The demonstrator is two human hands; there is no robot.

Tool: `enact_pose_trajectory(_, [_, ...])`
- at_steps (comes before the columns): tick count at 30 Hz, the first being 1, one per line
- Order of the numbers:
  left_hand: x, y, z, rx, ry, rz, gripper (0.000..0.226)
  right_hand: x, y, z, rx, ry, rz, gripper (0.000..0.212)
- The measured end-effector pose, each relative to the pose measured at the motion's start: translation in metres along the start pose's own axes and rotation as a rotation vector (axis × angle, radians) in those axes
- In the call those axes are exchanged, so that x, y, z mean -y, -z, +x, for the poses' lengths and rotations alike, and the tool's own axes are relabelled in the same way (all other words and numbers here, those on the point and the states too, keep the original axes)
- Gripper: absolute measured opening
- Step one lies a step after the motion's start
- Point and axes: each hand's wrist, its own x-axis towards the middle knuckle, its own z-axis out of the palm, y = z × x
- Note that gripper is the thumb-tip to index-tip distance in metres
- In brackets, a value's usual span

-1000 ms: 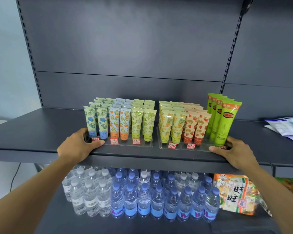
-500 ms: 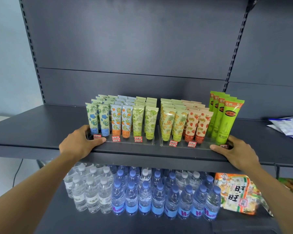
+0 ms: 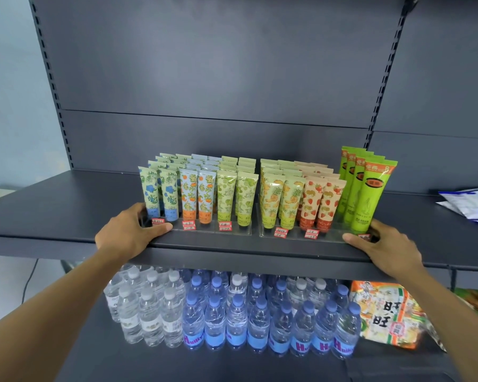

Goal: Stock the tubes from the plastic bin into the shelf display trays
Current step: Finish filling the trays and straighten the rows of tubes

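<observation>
Two clear display trays stand side by side near the front edge of the dark shelf. The left tray holds rows of upright patterned tubes. In the right tray stand pineapple and strawberry tubes plus tall green tubes. My left hand grips the left tray's outer end, thumb along its front. My right hand grips the right tray's outer end by the green tubes. No plastic bin is in view.
Water bottles fill the shelf below, with a snack bag to their right. Blue and white packets lie on the upper shelf at far right. The shelf's back panel rises behind the trays.
Both hands keep their hold on the tray ends. The view has shifted slightly; the trays sit in about the same place on the shelf.
</observation>
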Motion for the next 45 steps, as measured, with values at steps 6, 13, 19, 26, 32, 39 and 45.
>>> enact_pose_trajectory(6, [0.0013, -0.0001, 0.0007, 0.006, -0.002, -0.01, 0.064, 0.0014, -0.001, -0.0003, -0.025, 0.016, -0.011, 0.087])
enact_pose_trajectory(13, [-0.0001, 0.0003, 0.0003, 0.009, 0.008, 0.01, 0.064, 0.0023, 0.0006, 0.0006, -0.01, 0.002, 0.002, 0.056])
enact_pose_trajectory(19, [0.0007, -0.0009, 0.0008, 0.01, 0.007, 0.016, 0.064, 0.0027, 0.0013, 0.0013, -0.005, 0.006, 0.01, 0.064])
enact_pose_trajectory(26, [0.0031, -0.0026, 0.0033, 0.002, -0.001, 0.019, 0.063, 0.0053, 0.0005, 0.0024, -0.007, 0.018, -0.004, 0.058])
enact_pose_trajectory(32, [0.0032, -0.003, 0.0043, 0.002, -0.01, 0.04, 0.064, 0.0065, -0.0001, 0.0032, -0.011, 0.026, -0.014, 0.05])
enact_pose_trajectory(39, [0.003, -0.0032, 0.0041, -0.005, -0.011, 0.037, 0.063, 0.0081, -0.0011, 0.0025, -0.045, 0.025, -0.007, 0.052])
enact_pose_trajectory(45, [0.002, -0.0024, 0.0031, -0.008, -0.007, 0.026, 0.061, 0.0098, -0.0001, -0.0001, -0.076, 0.036, -0.017, 0.049])
